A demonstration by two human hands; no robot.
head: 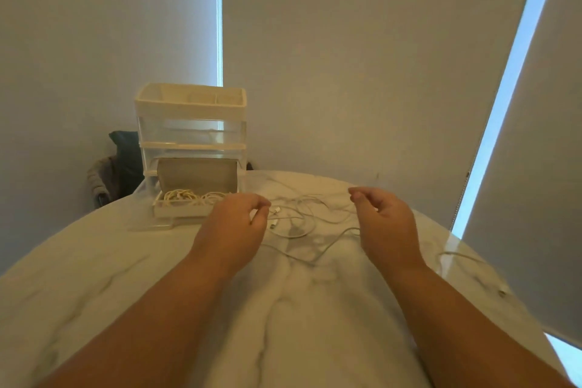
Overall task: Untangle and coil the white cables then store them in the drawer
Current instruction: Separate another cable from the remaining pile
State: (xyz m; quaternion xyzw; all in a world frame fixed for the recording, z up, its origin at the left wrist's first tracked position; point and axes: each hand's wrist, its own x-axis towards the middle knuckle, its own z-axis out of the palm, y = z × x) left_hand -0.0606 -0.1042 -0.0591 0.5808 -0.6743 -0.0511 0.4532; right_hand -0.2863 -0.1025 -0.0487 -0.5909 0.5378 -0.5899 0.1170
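The white marble table (pixel 299 309) sits by grey blinds (pixel 362 57). My left hand (pixel 234 224) and right hand (pixel 382 219) are each curled in a pinch over the loose white cables (pixel 302 224); I cannot tell if either one really holds a strand. The open drawer (pixel 181 209) already has coils (pixel 192 197) inside. I think I am untangling now. Next I should find one end and pull it free gently.
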